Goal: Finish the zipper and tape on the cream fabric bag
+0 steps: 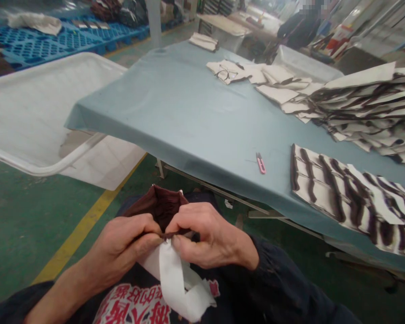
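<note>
A dark brown fabric piece [142, 203], shaped like an open pouch, is held above my lap. My left hand [126, 240] pinches its near edge between thumb and forefinger. Right beside it, my right hand [211, 238] grips the same edge, with fingertips almost touching those of the left. From between the two pinches a white strip [172, 279] hangs down and folds over the printed apron [135, 303]. The fingers hide the spot where strip and brown edge meet. Small pink-handled thread snips [261, 164] lie on the table, out of both hands.
A table with a blue-grey cover [189, 103] stands ahead. A row of cream and brown pieces [324, 180] lies on it at right, and a larger heap [367, 103] behind. Glasses [227, 72] rest farther back. At left is a white tub [30, 112]; a person [300, 27] is at the back.
</note>
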Tool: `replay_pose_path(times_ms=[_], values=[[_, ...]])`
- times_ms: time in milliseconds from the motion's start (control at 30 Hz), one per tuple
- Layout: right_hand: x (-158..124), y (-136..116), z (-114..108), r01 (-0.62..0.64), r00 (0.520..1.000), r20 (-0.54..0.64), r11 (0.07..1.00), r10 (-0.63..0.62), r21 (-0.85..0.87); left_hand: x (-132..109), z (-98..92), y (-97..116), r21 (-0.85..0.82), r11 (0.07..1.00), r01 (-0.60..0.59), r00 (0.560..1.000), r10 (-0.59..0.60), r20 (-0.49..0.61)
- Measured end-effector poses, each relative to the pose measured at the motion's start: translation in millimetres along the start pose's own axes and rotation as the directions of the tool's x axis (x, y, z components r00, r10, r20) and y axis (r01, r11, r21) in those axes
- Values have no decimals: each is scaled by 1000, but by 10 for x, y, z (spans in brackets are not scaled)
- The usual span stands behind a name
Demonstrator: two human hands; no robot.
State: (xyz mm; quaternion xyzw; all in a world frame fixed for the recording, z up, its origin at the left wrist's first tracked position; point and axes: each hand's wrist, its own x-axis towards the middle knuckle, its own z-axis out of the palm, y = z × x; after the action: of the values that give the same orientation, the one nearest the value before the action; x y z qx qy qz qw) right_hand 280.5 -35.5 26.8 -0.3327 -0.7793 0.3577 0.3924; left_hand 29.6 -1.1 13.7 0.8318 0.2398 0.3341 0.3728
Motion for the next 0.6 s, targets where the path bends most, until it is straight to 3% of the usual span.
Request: replay_pose_path(times_ms=[133,333,433,600], values=[[51,-91,-166,123,989,106,976,-105,-178,14,-140,133,-9,998,68,991,-67,118],[123,-349,-287,157,944,329,893,-11,-421,150,-308,289,76,988,137,950,-153,273],[126,-506,-363,181,910,415,885,15,-430,173,-325,365,98,992,76,935,-105,339],[113,-617,-455,157,847,526,909,78,-387,203,-190,489,184,977,-106,956,49,289]])
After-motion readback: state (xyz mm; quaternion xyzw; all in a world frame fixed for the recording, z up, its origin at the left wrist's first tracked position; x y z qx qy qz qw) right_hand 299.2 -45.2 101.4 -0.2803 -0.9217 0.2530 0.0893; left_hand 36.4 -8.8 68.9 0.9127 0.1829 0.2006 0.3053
